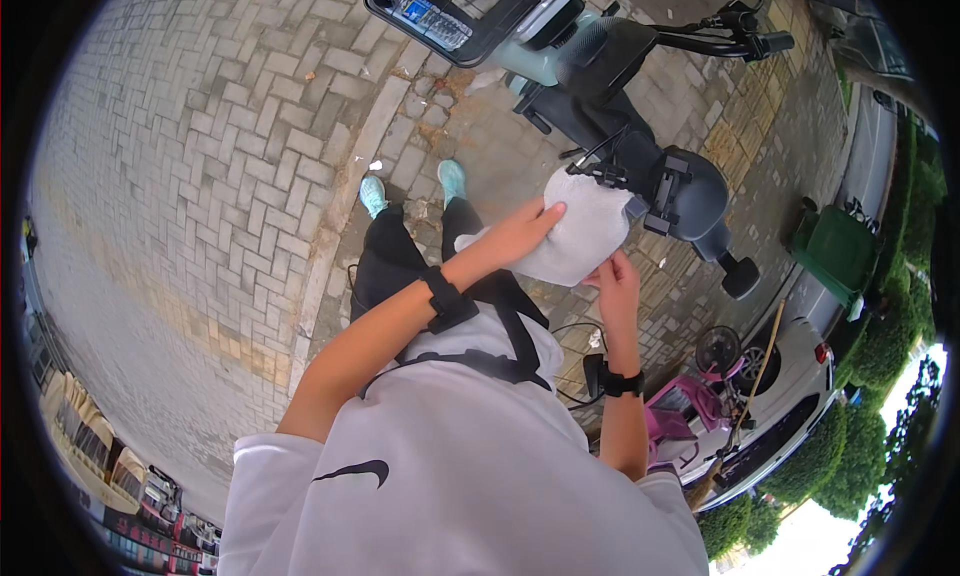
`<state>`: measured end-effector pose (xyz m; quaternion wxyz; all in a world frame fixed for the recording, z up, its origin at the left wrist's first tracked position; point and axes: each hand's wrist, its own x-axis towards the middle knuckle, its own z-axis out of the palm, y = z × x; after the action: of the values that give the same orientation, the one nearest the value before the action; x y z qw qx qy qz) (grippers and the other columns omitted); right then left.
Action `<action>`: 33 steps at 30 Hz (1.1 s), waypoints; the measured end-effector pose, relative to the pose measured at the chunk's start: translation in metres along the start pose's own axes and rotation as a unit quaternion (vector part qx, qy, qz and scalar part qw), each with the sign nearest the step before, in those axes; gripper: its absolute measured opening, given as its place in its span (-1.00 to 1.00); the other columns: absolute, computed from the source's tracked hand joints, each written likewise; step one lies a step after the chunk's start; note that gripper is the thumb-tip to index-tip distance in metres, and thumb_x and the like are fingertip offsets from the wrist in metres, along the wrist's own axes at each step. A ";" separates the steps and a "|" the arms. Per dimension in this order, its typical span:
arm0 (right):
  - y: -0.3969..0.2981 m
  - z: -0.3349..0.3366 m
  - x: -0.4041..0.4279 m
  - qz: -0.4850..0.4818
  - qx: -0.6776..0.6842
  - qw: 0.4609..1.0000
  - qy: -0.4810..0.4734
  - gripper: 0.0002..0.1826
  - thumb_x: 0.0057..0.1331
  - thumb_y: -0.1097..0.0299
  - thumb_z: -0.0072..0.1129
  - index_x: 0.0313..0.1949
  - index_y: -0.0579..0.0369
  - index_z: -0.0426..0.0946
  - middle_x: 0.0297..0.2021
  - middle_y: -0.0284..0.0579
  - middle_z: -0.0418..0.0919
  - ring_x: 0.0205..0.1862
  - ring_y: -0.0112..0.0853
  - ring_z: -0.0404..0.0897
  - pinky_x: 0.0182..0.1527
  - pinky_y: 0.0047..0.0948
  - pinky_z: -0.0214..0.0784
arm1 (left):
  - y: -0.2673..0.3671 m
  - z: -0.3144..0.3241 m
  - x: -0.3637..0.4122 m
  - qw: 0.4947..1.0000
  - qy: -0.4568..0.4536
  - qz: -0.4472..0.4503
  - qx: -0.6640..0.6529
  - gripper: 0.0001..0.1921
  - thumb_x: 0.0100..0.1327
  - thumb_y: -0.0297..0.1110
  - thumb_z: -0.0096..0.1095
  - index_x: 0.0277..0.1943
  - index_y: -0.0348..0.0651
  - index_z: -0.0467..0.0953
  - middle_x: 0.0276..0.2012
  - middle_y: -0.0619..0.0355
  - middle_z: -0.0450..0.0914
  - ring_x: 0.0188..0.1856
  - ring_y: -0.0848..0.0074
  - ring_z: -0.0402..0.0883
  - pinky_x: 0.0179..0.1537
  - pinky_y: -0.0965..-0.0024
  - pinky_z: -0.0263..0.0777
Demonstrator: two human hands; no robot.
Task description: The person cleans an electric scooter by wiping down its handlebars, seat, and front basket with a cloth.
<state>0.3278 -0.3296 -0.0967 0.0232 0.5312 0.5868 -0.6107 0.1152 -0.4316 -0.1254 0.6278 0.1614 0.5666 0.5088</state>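
Note:
A white, soft, textured sheet (585, 231), perhaps cloth or foam, is held up in front of my legs. My left hand (529, 231) grips its left side, thumb on top. At its lower right edge, the fingertips of my right hand (619, 276) pinch a corner. Just beyond the sheet stands an electric scooter (574, 118) with a black saddle (697, 193). Dark parts of the scooter show around the sheet's far edge; whether they touch it, I cannot tell. Black wrist straps (446, 295) circle both forearms.
The scooter's front basket (480, 55) holds a water bottle (435, 21); its handlebar (750, 43) sticks out to the right. Brick paving (247, 126) lies around my feet. To the right are a green wheeled bin (836, 250), a pink cycle (686, 407), a broom (705, 482) and a car (795, 381).

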 end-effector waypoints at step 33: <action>-0.213 0.267 -0.016 -0.262 0.080 0.875 0.399 -0.82 0.52 0.36 0.05 -0.22 0.21 0.52 -0.53 -0.14 0.59 -0.50 -0.45 0.60 -0.39 -0.44 0.35 | 0.137 -0.254 -0.032 0.972 0.071 0.212 0.076 -0.69 0.47 -0.28 0.16 -0.36 -0.32 0.40 -0.56 0.18 0.45 -0.45 0.58 0.47 -0.34 0.43 0.34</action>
<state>0.0305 -0.4708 -0.0063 -0.4161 0.5562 0.6136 -0.3754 -0.1642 -0.4937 -0.0790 0.4494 0.2882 0.5997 0.5960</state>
